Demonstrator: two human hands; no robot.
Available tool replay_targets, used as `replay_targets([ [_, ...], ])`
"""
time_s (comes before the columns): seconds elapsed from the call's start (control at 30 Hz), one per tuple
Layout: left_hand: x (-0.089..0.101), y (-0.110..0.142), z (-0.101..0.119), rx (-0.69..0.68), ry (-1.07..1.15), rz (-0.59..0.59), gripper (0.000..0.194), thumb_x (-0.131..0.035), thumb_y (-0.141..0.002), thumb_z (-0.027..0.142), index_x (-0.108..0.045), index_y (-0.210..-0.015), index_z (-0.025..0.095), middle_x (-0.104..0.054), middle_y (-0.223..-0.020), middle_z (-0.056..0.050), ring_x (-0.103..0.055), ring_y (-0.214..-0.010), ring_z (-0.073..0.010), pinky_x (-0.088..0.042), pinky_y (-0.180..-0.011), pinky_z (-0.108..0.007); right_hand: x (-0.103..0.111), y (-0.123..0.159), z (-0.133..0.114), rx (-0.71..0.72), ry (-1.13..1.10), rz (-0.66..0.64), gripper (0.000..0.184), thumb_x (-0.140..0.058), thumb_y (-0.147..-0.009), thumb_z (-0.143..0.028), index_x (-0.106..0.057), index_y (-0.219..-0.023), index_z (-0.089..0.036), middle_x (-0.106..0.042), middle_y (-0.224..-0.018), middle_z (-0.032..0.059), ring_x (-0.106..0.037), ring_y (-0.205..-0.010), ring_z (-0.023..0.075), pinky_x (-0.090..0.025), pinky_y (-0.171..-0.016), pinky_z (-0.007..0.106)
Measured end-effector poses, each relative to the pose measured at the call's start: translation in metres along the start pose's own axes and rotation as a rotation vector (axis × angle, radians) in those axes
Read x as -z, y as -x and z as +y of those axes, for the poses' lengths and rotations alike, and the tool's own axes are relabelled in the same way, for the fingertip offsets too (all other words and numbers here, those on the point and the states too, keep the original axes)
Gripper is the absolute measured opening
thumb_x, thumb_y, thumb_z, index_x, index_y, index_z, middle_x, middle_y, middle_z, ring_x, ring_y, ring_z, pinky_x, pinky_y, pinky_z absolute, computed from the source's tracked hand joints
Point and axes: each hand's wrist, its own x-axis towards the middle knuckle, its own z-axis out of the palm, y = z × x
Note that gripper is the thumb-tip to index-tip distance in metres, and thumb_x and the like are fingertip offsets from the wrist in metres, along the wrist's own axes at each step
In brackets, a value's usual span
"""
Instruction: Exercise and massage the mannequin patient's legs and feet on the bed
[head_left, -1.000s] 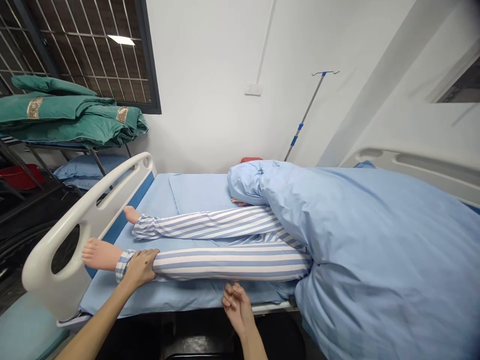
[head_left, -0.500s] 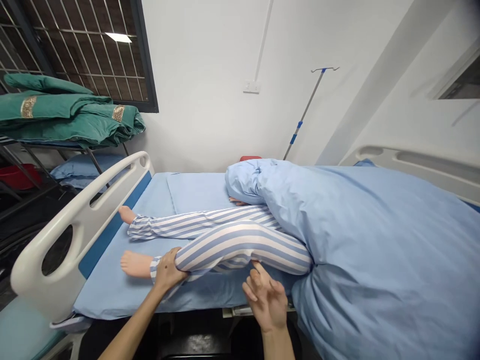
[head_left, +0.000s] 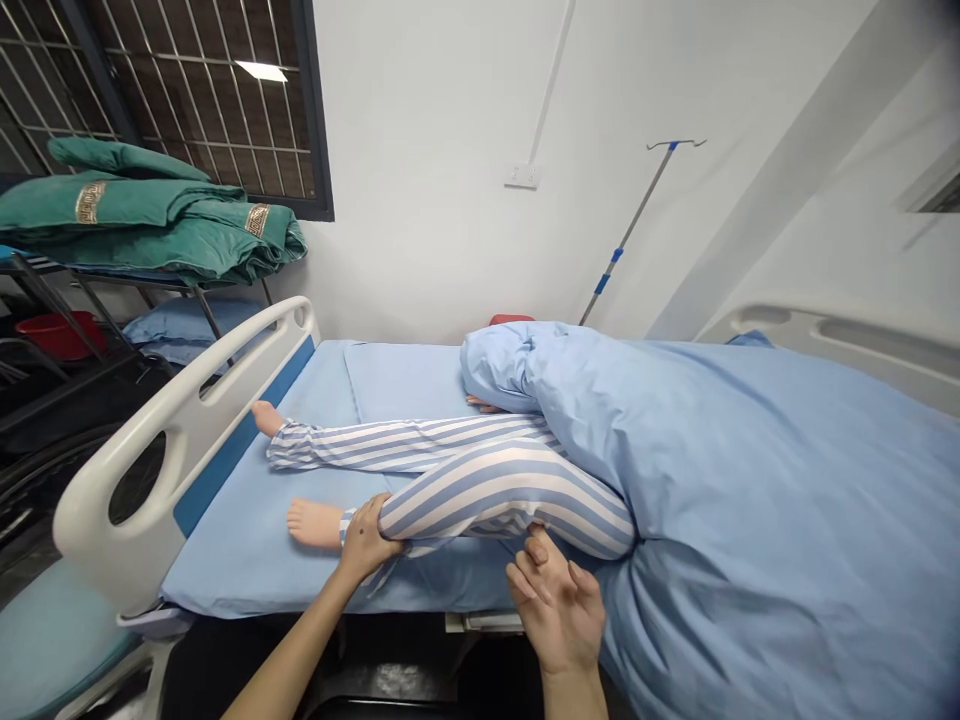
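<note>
A figure, mannequin-like by its feet, lies in blue-and-white striped trousers. Its near leg (head_left: 517,480) is bent with the knee raised, and the bare near foot (head_left: 315,523) rests on the sheet. My left hand (head_left: 369,538) is wrapped round that leg's lower shin, just above the ankle. Palm up, my right hand (head_left: 559,600) reaches beneath the bent knee. Its index finger is stretched out and touches the trouser underside, fingertip hidden; the other fingers are loosely curled and hold nothing. The far leg (head_left: 412,443) lies straight behind. A blue quilt (head_left: 720,480) covers the hips and upper body.
The bed's white footboard (head_left: 112,480) stands at left and its headboard (head_left: 862,345) at right. Behind the bed are an IV pole (head_left: 637,215) and a wall socket (head_left: 523,176). Green folded bedding (head_left: 165,225) lies on a rack at back left.
The near foot has slid along the sheet toward the hip, with my left hand still round the shin, and the knee is bent slightly more. The view has shifted a little left.
</note>
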Motion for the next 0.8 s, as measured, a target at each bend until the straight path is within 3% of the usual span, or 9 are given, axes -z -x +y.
replay_targets([
  [0.13,0.012,-0.002,-0.004,0.012,-0.126,-0.047,0.053,-0.063,-0.056,0.02,-0.049,-0.107,0.022,-0.063,-0.101,-0.003,-0.057,-0.096,-0.023,-0.04,-0.082,-0.032,0.003,0.005,0.002,-0.005,0.01,0.005,0.029,-0.061,-0.067,-0.033,-0.052,-0.092,-0.022,-0.043,-0.072,-0.0022,-0.025,-0.047,0.0078,-0.033,-0.043,0.025],
  [0.33,0.042,0.001,-0.015,-0.091,-0.294,-0.05,0.047,-0.061,-0.057,0.024,-0.053,-0.103,0.021,-0.065,-0.098,-0.004,-0.057,-0.095,-0.0236,-0.039,-0.083,-0.033,0.016,0.013,0.012,-0.042,-0.059,0.013,0.024,-0.063,-0.067,-0.032,-0.053,-0.087,-0.021,-0.052,-0.077,-0.0004,-0.031,-0.049,0.0073,-0.036,-0.046,0.024],
  [0.47,0.078,0.004,-0.028,-0.192,-0.384,0.013,0.053,-0.057,-0.057,0.022,-0.054,-0.111,0.019,-0.063,-0.112,-0.007,-0.055,-0.104,-0.0248,-0.036,-0.091,-0.036,0.025,0.014,0.025,-0.084,-0.094,0.027,0.025,-0.066,-0.067,-0.03,-0.056,-0.086,-0.019,-0.056,-0.078,-0.0001,-0.034,-0.049,0.0061,-0.036,-0.047,0.023],
  [0.57,0.114,0.008,-0.032,-0.262,-0.497,0.05,0.052,-0.055,-0.058,0.019,-0.056,-0.111,0.018,-0.063,-0.112,-0.008,-0.055,-0.105,-0.026,-0.035,-0.091,-0.038,0.033,0.011,0.039,-0.115,-0.129,0.022,0.023,-0.067,-0.067,-0.029,-0.057,-0.085,-0.018,-0.057,-0.078,-0.0003,-0.034,-0.048,0.0044,-0.037,-0.048,0.021],
  [0.7,0.158,0.017,-0.022,-0.323,-0.677,0.066,0.048,-0.052,-0.062,0.016,-0.057,-0.11,0.018,-0.064,-0.107,-0.009,-0.055,-0.1,-0.0265,-0.035,-0.088,-0.039,0.046,0.005,0.062,-0.19,-0.188,0.033,0.015,-0.067,-0.068,-0.025,-0.057,-0.076,-0.017,-0.058,-0.077,-0.0002,-0.036,-0.047,0.0037,-0.036,-0.049,0.02],
  [0.8,0.18,0.024,-0.006,-0.35,-0.793,0.054,0.047,-0.052,-0.063,0.014,-0.057,-0.109,0.019,-0.064,-0.103,-0.009,-0.055,-0.097,-0.0269,-0.035,-0.086,-0.04,0.056,-0.001,0.081,-0.232,-0.229,0.038,0.015,-0.067,-0.07,-0.023,-0.054,-0.067,-0.016,-0.055,-0.069,-0.0018,-0.033,-0.045,0.0028,-0.034,-0.047,0.019],
])
